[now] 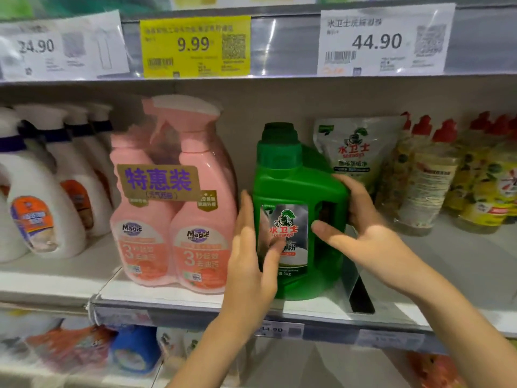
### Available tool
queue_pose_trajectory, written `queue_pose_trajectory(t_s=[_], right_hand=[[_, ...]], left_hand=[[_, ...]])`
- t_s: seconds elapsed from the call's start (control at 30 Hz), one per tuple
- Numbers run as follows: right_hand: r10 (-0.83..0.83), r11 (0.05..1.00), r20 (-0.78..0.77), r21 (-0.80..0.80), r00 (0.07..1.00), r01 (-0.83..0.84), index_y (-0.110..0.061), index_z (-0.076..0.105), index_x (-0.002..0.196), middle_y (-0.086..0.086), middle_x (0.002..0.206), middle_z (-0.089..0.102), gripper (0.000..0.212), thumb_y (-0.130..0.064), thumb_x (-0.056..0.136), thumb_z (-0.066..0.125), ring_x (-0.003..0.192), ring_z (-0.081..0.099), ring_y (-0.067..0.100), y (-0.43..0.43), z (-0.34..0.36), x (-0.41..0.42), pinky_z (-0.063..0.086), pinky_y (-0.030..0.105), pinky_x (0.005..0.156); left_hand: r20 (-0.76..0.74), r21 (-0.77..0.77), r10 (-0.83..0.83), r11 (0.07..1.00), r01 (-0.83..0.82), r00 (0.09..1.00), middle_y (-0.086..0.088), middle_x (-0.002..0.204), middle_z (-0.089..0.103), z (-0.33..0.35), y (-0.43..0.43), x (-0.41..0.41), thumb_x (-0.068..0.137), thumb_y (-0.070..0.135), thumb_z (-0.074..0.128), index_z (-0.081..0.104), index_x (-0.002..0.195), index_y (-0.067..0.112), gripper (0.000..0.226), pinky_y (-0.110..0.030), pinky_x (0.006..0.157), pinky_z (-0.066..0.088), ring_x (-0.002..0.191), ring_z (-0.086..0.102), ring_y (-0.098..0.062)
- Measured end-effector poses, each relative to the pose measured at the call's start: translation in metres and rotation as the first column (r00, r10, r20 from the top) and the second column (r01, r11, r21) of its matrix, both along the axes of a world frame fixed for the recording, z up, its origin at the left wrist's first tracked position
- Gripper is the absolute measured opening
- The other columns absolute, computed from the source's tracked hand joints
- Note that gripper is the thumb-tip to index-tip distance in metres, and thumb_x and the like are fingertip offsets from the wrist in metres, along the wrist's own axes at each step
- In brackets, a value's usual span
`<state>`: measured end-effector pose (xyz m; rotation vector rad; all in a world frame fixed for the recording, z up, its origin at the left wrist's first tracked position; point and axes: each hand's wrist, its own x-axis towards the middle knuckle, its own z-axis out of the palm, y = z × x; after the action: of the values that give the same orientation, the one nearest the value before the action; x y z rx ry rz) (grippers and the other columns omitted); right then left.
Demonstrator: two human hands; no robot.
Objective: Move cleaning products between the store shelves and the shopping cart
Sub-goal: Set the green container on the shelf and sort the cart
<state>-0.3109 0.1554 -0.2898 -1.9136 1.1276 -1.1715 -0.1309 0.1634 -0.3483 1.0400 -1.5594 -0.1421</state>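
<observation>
A green jug of cleaning powder (282, 180) with a dark green cap and a knight label stands upright on the middle shelf (195, 306). My left hand (249, 270) lies against its left side with fingers straight and pointing up, thumb across the front label. My right hand (361, 231) grips the jug's handle on the right, fingers curled over the handle's top and thumb on the front. No shopping cart is in view.
A pink twin-pack of spray bottles (173, 219) stands close on the jug's left, white spray bottles (42, 197) beyond it. A silver refill pouch (355, 152) and red-capped yellow bottles (453, 180) stand to the right. A clear divider (352, 278) stands beside the jug. More products fill the lower shelf.
</observation>
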Motion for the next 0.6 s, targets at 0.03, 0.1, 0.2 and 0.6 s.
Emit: queue_pose_trajectory(t_s=[0.03,0.1,0.2,0.6], right_hand=[[-0.05,0.998,-0.062,-0.048,0.997,0.047,-0.051,0.022,0.137,-0.029,0.13,0.042,0.082,-0.051,0.071,0.07,0.12,0.045,-0.008,0.002,0.001,0.002,0.04,0.015,0.097],[-0.175,0.971,-0.26,-0.205,0.95,0.123,-0.045,0.014,0.143,-0.016,0.136,0.03,0.103,-0.051,0.065,0.08,0.126,0.035,0.001,0.002,0.006,0.006,0.033,0.02,0.103],[-0.307,0.926,-0.474,-0.35,0.825,0.144,-0.042,0.004,0.146,-0.006,0.138,0.021,0.12,-0.048,0.059,0.086,0.129,0.028,0.015,0.002,0.015,0.016,0.034,0.035,0.107],[-0.396,0.898,-0.492,-0.386,0.776,0.213,-0.03,0.008,0.153,0.001,0.152,0.025,0.124,-0.05,0.059,0.086,0.134,0.027,0.023,0.001,0.016,0.023,0.029,0.044,0.111]], left_hand=[[0.047,-0.014,-0.015,1.0,0.015,0.999,-0.011,0.154,0.029,-0.001,0.001,0.001,0.092,0.023,0.056,0.01,0.153,0.023,0.076,-0.012,0.105,0.029,0.12,0.042,-0.01],[0.178,-0.022,-0.037,0.999,0.042,0.983,0.0,0.162,-0.001,-0.005,-0.002,0.006,0.092,0.033,0.054,-0.008,0.152,0.03,0.086,-0.021,0.116,0.016,0.144,0.019,-0.02],[0.33,0.005,-0.013,1.0,0.012,0.944,-0.006,0.159,-0.014,-0.005,-0.005,0.01,0.077,0.037,0.073,-0.025,0.148,0.028,0.122,-0.007,0.112,-0.002,0.144,-0.017,-0.001],[0.265,0.035,-0.007,0.999,-0.003,0.964,-0.009,0.157,-0.004,-0.008,-0.002,0.0,0.076,0.02,0.077,-0.019,0.144,0.039,0.119,-0.009,0.113,-0.002,0.143,-0.007,-0.005]])
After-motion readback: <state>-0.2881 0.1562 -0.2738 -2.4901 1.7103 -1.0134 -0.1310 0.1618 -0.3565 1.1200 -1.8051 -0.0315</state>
